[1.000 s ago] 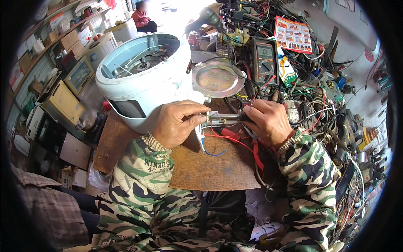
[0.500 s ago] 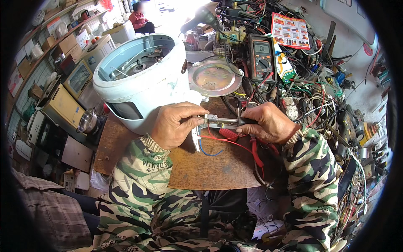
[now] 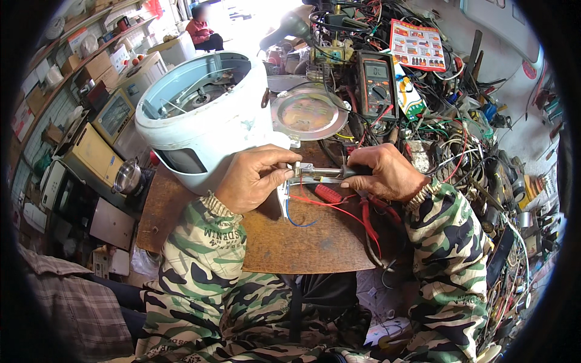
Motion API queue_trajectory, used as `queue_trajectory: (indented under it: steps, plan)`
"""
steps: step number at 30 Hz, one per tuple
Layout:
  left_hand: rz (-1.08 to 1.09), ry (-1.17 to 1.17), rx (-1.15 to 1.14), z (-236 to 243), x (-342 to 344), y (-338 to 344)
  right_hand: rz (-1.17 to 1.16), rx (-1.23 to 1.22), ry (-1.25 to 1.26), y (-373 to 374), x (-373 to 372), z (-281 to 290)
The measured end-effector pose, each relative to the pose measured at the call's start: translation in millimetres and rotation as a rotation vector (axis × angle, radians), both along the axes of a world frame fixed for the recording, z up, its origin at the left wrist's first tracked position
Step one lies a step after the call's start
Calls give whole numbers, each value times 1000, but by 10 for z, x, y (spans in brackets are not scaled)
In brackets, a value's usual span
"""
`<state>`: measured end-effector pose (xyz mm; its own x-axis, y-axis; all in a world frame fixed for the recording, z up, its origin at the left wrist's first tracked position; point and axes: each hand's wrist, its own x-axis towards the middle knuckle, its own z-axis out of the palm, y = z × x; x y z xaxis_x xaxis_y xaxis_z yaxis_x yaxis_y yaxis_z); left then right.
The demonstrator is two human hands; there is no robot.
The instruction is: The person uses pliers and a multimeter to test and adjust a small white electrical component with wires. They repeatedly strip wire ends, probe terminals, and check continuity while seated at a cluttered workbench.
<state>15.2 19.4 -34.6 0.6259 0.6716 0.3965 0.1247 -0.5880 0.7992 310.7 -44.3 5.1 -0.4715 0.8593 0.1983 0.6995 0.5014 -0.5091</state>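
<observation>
My left hand [image 3: 254, 178] pinches a small white part with metal fittings [image 3: 283, 196], from which red and blue wires [image 3: 301, 222] trail over the wooden tabletop [image 3: 302, 248]. My right hand [image 3: 387, 172] is closed on the dark handle of a tool [image 3: 347, 171], its metal shaft lying horizontal against the part between my hands; where the tip meets it is too small to tell. Just below sit red-handled pliers [image 3: 372, 221] and a red clip [image 3: 328, 193]. The white cylindrical appliance housing [image 3: 203, 136], open at the top, stands behind my left hand.
A metal disc [image 3: 305, 115] lies behind my hands, beside a multimeter [image 3: 376, 88]. Tangled wires and tools [image 3: 478, 151] crowd the right side. Old appliances [image 3: 97, 154] and shelves line the left. A person in red [image 3: 203, 30] sits in the background.
My right hand has turned on the handle, its fingers and thumb shifted, uncovering more of the red clip. My left hand keeps its pinch on the part, nearly in place.
</observation>
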Motion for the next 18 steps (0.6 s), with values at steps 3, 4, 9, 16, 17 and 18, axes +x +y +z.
queue_trajectory:
  steps: [3,4,9,16,17,18]
  plan:
    - [-16,-26,-13,-70,62,50,45,248,-61,14,84,-120]
    - [-21,-37,-14,-90,89,64,25,271,-85,-6,97,-130]
    - [4,-34,-6,17,4,-13,15,416,-165,20,9,-138]
    - [12,-63,-11,-4,9,-9,6,481,-210,18,6,-158]
    - [16,-64,-17,-6,6,-15,7,495,-222,17,0,-161]
    - [18,-64,-25,-10,13,-12,6,508,-233,20,2,-167]
